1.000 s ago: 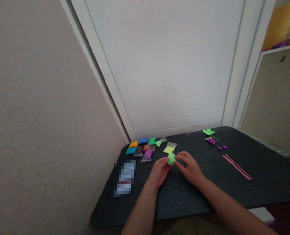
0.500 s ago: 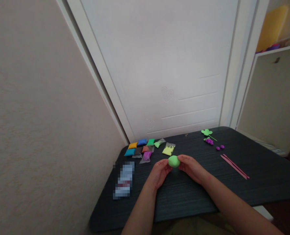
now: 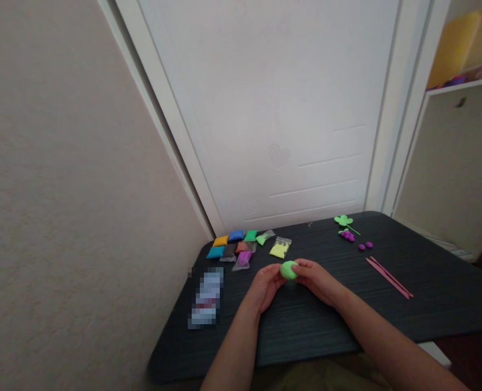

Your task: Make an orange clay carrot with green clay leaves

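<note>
A smooth, rounded lump of light green modelling clay [image 3: 289, 270] is held between my two hands, above the dark table. My left hand [image 3: 266, 285] grips its left side with the fingers closed. On the other side, my right hand [image 3: 315, 279] pinches the lump, its thumb lying over the front of the clay. Beyond the hands lies a clear bag of yellow clay [image 3: 280, 248]. The undersides of the fingers and the back of the lump are hidden.
Several coloured clay packets [image 3: 236, 235] lie at the back left, beside a blurred pale packet [image 3: 207, 298]. To the right are a green clay flower shape [image 3: 343, 220], a purple clay cluster [image 3: 347, 235], two purple balls [image 3: 365, 246] and pink sticks [image 3: 389, 277] on the dark table [image 3: 306, 336].
My right thumb has moved over the front of the green clay lump. Both hands otherwise stay in nearly the same place, and the things on the table have not moved.
</note>
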The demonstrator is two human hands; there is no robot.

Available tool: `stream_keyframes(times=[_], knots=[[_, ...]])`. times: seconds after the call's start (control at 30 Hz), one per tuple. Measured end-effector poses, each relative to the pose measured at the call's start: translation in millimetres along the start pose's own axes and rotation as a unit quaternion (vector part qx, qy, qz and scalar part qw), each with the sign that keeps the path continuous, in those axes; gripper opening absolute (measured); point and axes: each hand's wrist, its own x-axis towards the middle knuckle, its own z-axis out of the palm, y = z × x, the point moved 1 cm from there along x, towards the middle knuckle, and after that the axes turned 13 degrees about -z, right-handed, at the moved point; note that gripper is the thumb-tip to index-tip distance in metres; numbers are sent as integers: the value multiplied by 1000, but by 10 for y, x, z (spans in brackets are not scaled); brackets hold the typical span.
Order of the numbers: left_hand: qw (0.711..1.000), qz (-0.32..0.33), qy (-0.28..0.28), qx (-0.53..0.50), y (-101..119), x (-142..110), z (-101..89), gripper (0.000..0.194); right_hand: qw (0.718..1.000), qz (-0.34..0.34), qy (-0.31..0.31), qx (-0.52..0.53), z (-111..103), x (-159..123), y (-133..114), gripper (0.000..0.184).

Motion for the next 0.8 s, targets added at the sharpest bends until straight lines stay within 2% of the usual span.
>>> stream_keyframes(times=[0.3,0.8], knots=[[999,7,9,30,-18,26,-40,13,1000,12,-3,18,-40,-4,1,19],[1000,-15,-15,20,-34,34,1,15,999,24,-17,44,-115,3,12,13]])
